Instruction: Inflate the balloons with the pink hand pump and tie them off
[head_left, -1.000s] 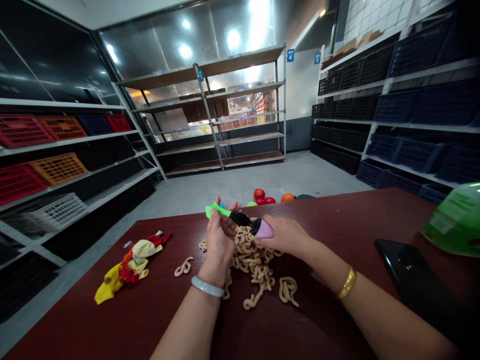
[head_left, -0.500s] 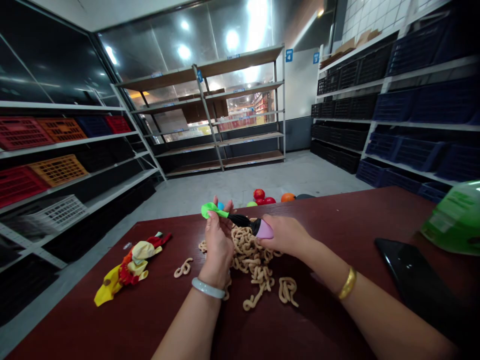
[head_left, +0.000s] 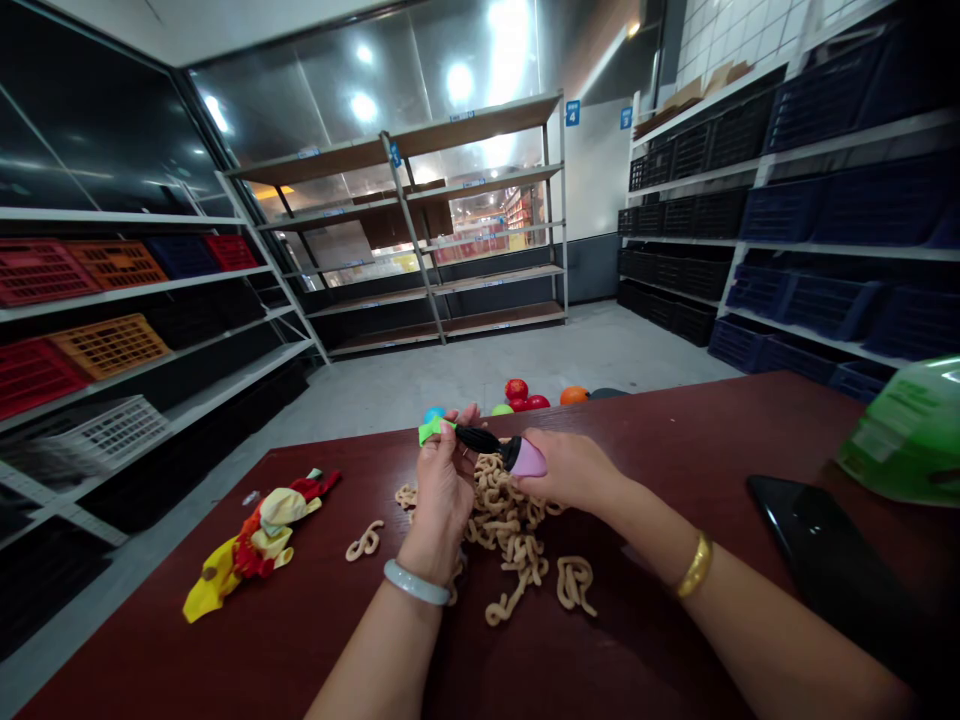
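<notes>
My left hand (head_left: 444,478) is closed around the neck of a limp lime-green balloon (head_left: 430,431), where it meets the black ribbed part of a balloon pump (head_left: 480,439). My right hand (head_left: 564,468) grips the pump's purple end. The pump lies nearly level between both hands. Below them is a heap of beige, worm-like coiled pieces (head_left: 510,515), partly hidden by my left hand and wrist. One loose coil (head_left: 364,541) lies to the left and another (head_left: 575,584) to the right of the heap.
Limp red, cream and yellow balloons (head_left: 251,540) lie at the left of the dark red table (head_left: 300,655). A black phone (head_left: 817,550) and a green plastic package (head_left: 911,430) are at the right. Inflated balloons (head_left: 574,396) show beyond the far edge. Shelves with crates (head_left: 112,345) stand around.
My left hand has shifted slightly right, toward my right hand. Less of the green balloon sticks out past my fingers, and the black part looks shorter and more bunched. My right hand stays put.
</notes>
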